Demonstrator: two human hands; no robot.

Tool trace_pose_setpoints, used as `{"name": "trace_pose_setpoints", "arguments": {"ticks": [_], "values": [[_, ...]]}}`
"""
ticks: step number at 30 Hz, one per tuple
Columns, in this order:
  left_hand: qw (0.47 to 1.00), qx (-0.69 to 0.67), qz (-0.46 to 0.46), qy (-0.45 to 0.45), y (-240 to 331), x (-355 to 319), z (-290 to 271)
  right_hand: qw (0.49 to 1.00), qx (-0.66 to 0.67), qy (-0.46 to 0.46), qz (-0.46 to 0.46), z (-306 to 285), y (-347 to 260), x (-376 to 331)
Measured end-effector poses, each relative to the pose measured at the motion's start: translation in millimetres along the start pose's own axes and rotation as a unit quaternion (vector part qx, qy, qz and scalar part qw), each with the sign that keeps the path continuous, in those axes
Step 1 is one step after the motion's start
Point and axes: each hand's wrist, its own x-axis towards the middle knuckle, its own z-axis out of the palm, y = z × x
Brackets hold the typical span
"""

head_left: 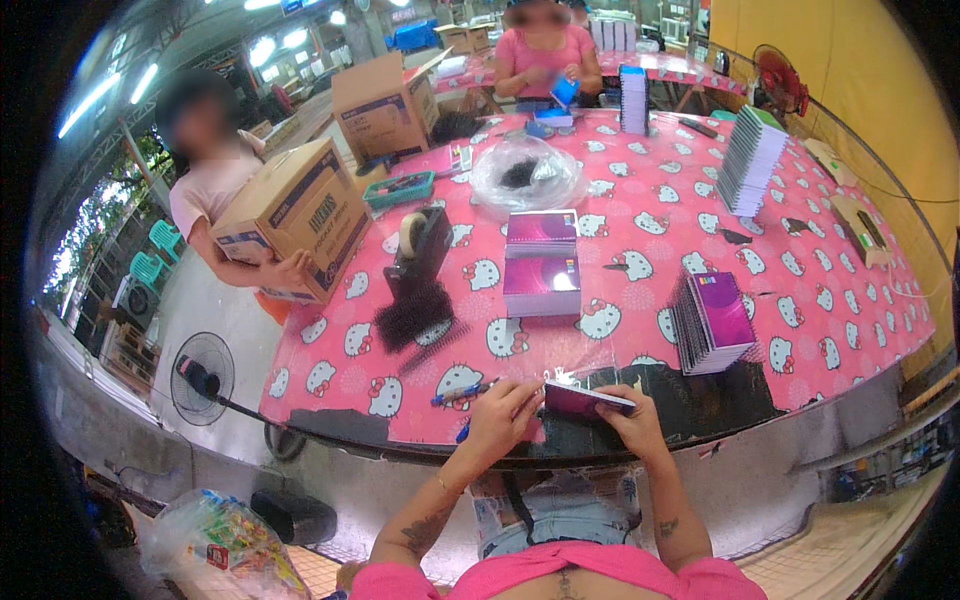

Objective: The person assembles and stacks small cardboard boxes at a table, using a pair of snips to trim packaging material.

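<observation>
Pink patterned table (622, 338) — the largest item I log. Paired notebook piles (541, 288), purple, mid-table; another stack (722, 305), right of them. Right hand (632, 422): clasping one end of a purple notebook (573, 400). Left hand (505, 412): fingers bunched at its other end (whether pinching, I cannot tell from here). Notebook: at the table's near edge. Blue pen (463, 393) — beside the left hand.

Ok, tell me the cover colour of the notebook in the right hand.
The notebook is dark purple on its cover, seen best in the head view.
</observation>
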Motion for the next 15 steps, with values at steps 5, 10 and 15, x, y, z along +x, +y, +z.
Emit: {"name": "trace_pose_setpoints", "arguments": {"ticks": [5,10,15], "values": [[1.0,-0.021,-0.003,0.021,5.8,0.9,1.1,1.0,0.011,-0.004,0.016,-3.2,-2.2,-3.5],[0.998,-0.052,-0.002,0.041,0.6,5.2,-1.5,1.0,-0.007,-0.009,-0.011,-0.6,2.7,5.2],[0.998,-0.068,-0.002,0.015,0.9,2.0,3.6,0.999,-0.036,0.002,0.004,-5.8,1.7,-1.2]]}}
